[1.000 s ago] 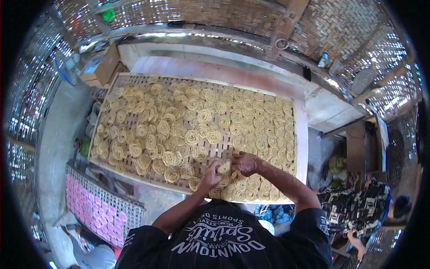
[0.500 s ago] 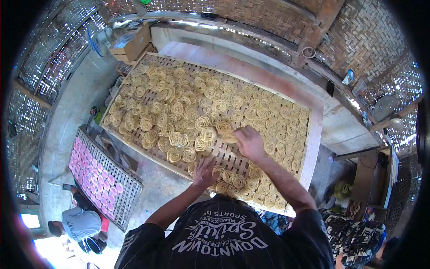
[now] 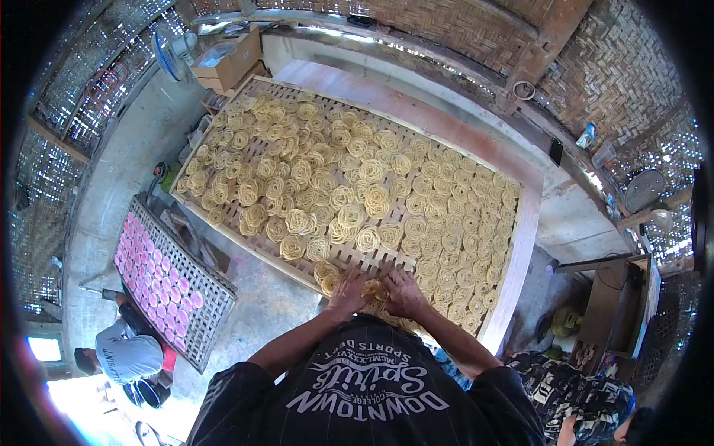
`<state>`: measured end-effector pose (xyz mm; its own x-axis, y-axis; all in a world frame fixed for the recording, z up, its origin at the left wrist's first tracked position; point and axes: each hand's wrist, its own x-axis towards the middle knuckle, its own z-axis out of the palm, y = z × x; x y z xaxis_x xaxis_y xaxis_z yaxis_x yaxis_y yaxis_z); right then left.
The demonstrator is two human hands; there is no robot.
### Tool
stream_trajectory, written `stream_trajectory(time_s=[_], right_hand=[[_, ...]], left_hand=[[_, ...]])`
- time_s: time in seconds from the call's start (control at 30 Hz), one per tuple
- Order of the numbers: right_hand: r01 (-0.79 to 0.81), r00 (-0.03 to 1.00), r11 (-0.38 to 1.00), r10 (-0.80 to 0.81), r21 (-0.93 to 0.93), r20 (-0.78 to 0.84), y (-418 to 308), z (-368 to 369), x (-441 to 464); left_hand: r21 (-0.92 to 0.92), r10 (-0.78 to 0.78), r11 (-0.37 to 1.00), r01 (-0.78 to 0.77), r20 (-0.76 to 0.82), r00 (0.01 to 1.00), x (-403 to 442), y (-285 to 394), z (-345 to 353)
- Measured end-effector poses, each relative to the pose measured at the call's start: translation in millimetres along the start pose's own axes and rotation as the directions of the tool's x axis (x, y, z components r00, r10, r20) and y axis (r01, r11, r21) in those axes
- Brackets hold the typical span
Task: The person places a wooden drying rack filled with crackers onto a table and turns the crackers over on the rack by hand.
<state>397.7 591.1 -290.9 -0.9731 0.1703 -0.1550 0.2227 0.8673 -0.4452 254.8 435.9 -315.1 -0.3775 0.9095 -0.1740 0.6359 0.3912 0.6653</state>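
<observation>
My left hand [image 3: 349,293] lies low over the near edge of a large woven bamboo tray [image 3: 394,258], its fingers stretched over the slats and the coiled crackers there. Close beside it, my right hand [image 3: 405,294] bends its fingers down around a coiled cracker [image 3: 377,289] at the same edge; the fingertips are partly hidden. Pale yellow coiled crackers, made of thin looped strands, cover most of the tray. On the right they lie in close, flat rows [image 3: 454,245]; on the left they are heaped loosely [image 3: 297,171].
A slanted rack [image 3: 212,316] with pink rounds [image 3: 160,286] stands at lower left, with a person in a grey shirt [image 3: 134,353] next to it. Another person in patterned clothing [image 3: 569,394] is at lower right. A cardboard box [image 3: 234,63] and a fan [image 3: 169,56] stand at the back left.
My right hand has come down and toward me from mid-tray, where it held a coiled cracker. My left hand has shifted slightly right, and both hands are now close together at the near edge.
</observation>
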Motion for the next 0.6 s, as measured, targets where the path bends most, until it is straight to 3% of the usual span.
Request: stream_trajectory(time_s=[0.03,0.1,0.13,0.2,0.23,0.33,0.43,0.53,0.6], right_hand=[[0.016,0.998,0.999,-0.018,-0.031,-0.062,2,-1,-1],[0.042,0.982,0.995,-0.058,-0.093,-0.181,7,-3,-4],[0.106,0.984,0.992,-0.114,-0.067,-0.139,14,-4,-4],[0.234,0.97,0.972,-0.234,-0.012,-0.06,25,-11,2],[0.294,0.945,0.948,-0.308,-0.123,-0.112,24,-15,1],[0.372,0.922,0.927,-0.362,0.053,-0.14,27,-29,2],[0.069,0.977,0.936,-0.134,0.345,0.167,42,-44,7],[-0.076,0.985,0.897,0.136,0.436,-0.108,38,-67,21],[-0.018,0.924,0.972,0.105,0.233,-0.368,23,-77,27]], left_hand=[[-0.061,-0.044,0.997,0.049,0.088,0.995,-1,4,-2],[0.067,-0.003,0.998,-0.003,0.092,0.996,-6,7,-5],[0.129,0.019,0.991,-0.031,0.096,0.995,-8,9,-6],[0.074,-0.015,0.997,0.004,0.155,0.988,-4,16,-12],[0.048,-0.032,0.999,0.024,0.185,0.982,-2,18,-14],[-0.087,-0.008,0.996,0.018,0.117,0.993,2,16,-1],[-0.041,-0.065,0.996,0.074,0.195,0.979,-1,35,-11],[-0.077,0.106,0.992,-0.105,0.014,0.994,-5,16,7],[-0.052,0.07,0.996,-0.071,-0.016,0.997,-10,19,9]])
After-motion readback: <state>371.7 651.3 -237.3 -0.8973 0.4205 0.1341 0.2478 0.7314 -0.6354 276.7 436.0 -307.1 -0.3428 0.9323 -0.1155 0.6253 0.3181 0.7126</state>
